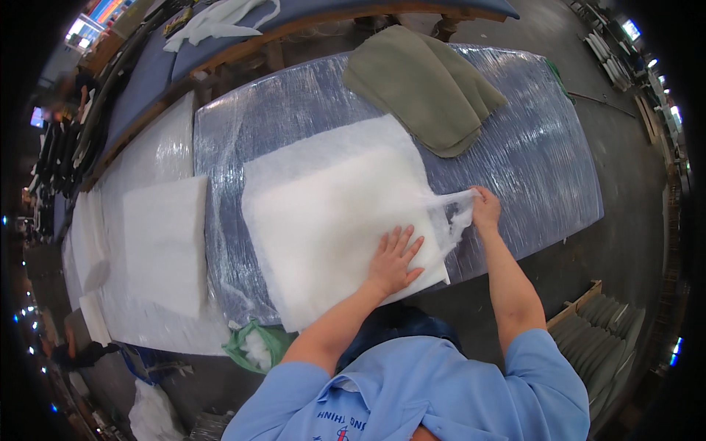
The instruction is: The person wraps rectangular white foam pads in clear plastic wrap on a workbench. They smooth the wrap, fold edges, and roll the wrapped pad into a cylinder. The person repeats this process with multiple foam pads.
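Observation:
In front of me a thick white foam-like pad (323, 220) lies on a thin white fibrous sheet (294, 158), whose edges stick out past it at the far and left sides. My left hand (397, 259) rests flat on the pad near its right edge, fingers spread. My right hand (485, 208) is closed on the sheet's right edge, pulling a strip (454, 198) out sideways. That strip is stretched thin, with ragged holes near the hand. Both lie on a table (529, 169) wrapped in clear plastic film.
Folded olive-green fabric (423, 88) lies at the table's far side. More white pads (165, 242) are stacked at left. A green bag (257, 345) with white stuffing hangs by the near edge. A blue-topped bench (316, 11) stands behind; grey curved pieces (599, 334) fill a rack at lower right.

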Motion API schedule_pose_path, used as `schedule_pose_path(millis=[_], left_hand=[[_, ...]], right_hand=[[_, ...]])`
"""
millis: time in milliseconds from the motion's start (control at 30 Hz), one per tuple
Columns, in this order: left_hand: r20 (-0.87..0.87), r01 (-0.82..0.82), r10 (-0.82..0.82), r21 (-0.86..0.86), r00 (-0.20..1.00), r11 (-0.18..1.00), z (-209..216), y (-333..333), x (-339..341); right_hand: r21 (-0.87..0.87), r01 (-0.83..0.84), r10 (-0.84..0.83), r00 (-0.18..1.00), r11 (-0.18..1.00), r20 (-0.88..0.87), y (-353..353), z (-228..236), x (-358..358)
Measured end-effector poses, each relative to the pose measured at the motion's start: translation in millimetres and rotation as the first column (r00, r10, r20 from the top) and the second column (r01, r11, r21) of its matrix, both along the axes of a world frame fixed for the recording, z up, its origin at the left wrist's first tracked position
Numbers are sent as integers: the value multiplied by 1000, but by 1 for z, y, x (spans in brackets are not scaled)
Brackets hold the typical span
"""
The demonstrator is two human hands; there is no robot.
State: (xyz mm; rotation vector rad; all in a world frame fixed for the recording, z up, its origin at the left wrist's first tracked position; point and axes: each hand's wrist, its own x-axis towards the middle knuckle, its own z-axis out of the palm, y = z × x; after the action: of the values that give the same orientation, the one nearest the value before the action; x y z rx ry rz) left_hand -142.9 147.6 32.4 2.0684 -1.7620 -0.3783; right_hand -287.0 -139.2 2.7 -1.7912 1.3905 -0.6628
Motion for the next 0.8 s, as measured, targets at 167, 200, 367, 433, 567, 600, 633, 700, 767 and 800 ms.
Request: schedule_pose_path(millis=[167, 200, 367, 433, 567, 600, 633, 700, 767, 800], left_hand=[[-9, 67, -67, -12, 998, 998, 2, 3, -5], [1, 92, -92, -24, 996, 995, 2, 3, -6], [-117, 65, -73, -70, 990, 995, 3, -8, -6], [-116, -3, -6, -71, 993, 997, 4, -19, 1], [-24, -140, 138, -111, 990, 984, 2, -48, 37], [8, -173, 176, -137, 984, 975, 3, -54, 45], [-21, -205, 204, -131, 979, 970, 7, -60, 53], [-73, -259, 252, -107, 965, 960, 22, -69, 64], [-86, -171, 164, -80, 983, 982, 31, -74, 66], [-93, -130, 124, -66, 988, 989, 33, -76, 67]], right_hand=[[-86, 186, -185, 983, 979, 17, -59, 32, -10], [2, 262, -261, 959, 965, 107, -69, 39, -12], [287, 218, -315, 881, 933, 353, -63, 65, -15], [376, 87, -272, 836, 923, 476, -35, 68, -7], [621, -61, -321, 814, 782, 484, 38, 72, 15], [674, -109, -371, 766, 731, 526, 55, 71, 16], [719, -153, -430, 711, 678, 557, 72, 66, 14], [789, -118, -555, 649, 603, 521, 106, 55, 17], [852, -105, -604, 661, 513, 445, 137, 52, 29], [868, -162, -583, 681, 470, 443, 151, 54, 36]])
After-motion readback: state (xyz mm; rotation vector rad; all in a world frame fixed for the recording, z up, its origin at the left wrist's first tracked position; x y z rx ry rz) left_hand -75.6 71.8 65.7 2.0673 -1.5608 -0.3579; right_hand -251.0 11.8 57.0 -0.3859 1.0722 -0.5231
